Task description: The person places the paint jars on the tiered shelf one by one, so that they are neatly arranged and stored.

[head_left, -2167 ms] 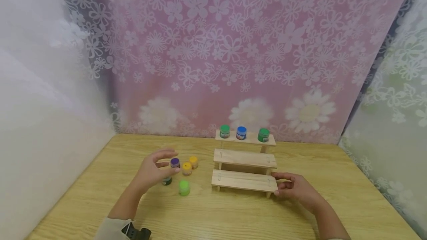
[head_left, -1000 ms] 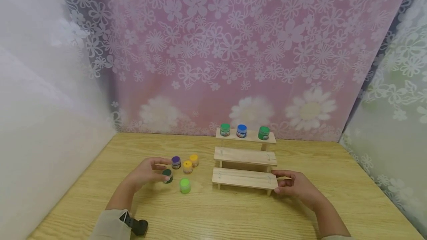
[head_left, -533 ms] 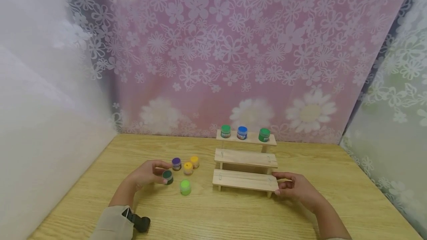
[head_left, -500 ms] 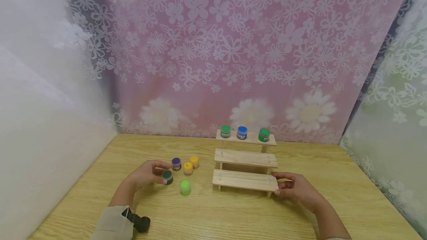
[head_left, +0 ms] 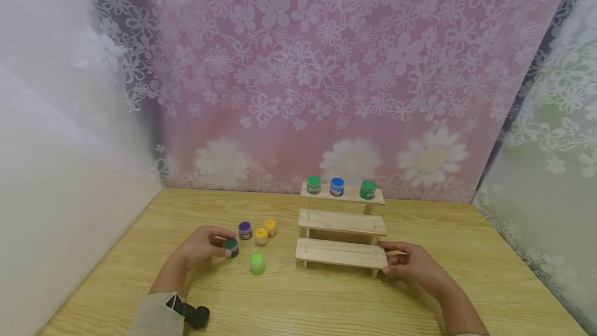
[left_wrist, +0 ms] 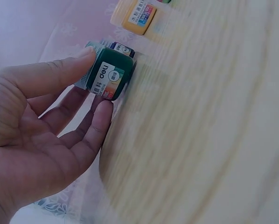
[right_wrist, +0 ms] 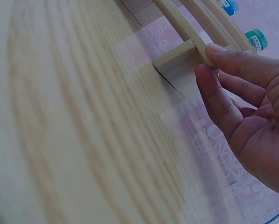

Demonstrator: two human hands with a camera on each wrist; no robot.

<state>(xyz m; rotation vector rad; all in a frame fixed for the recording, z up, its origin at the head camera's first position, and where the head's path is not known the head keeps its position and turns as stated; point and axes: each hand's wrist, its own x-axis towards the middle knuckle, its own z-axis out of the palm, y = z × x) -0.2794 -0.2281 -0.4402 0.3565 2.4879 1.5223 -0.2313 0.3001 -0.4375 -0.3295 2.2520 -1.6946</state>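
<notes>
In the head view my left hand (head_left: pixel 200 247) pinches a dark green paint jar (head_left: pixel 230 248) low over the table's left half. The left wrist view has the thumb on one end of this jar (left_wrist: pixel 112 72) and fingers behind it, label outward. My right hand (head_left: pixel 416 267) grips the right end of the lowest step of a three-tier wooden display stand (head_left: pixel 340 253). Thumb and index finger pinch that board's end in the right wrist view. Close by the left hand stand a purple jar (head_left: pixel 244 231), a yellow jar (head_left: pixel 261 237), another yellow jar (head_left: pixel 270 227) and a light green jar (head_left: pixel 257 263).
On the stand's top tier sit a green jar (head_left: pixel 314 185), a blue jar (head_left: pixel 337 187) and a second green jar (head_left: pixel 368 190). The wood-grain table (head_left: pixel 298 305) meets a pink floral curtain (head_left: pixel 298 92) behind, with pale sheets at both sides.
My left hand has come down and left from beside the purple jar and taken hold of the dark green jar, which has shifted slightly left. The right hand stays at the stand.
</notes>
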